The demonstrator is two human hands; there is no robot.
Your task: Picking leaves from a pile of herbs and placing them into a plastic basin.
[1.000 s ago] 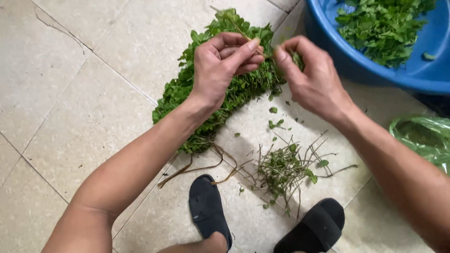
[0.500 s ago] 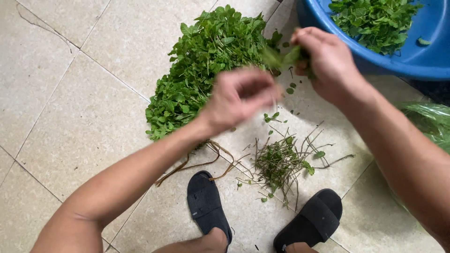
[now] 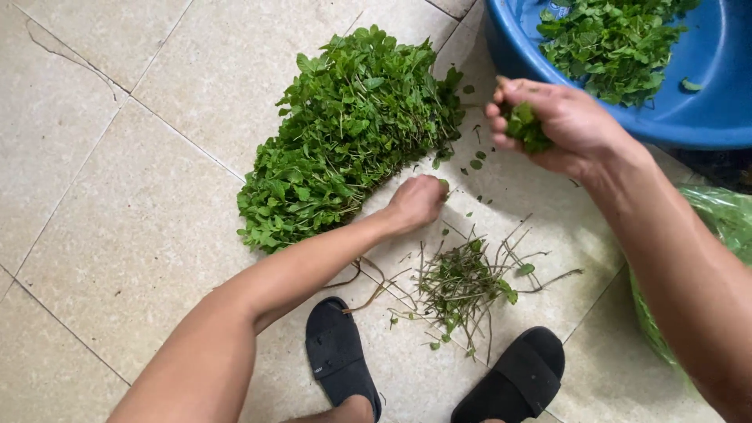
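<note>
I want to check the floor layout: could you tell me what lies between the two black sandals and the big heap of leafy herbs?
In the head view, a scatter of stripped stems lies on the tiled floor between the black sandals and the herb heap.

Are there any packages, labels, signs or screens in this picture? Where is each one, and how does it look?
Green plastic bag: at the right edge, on the tiled floor behind the right forearm; thin, translucent, crumpled, partly hidden.
No labels, signs or screens are in view.
</note>
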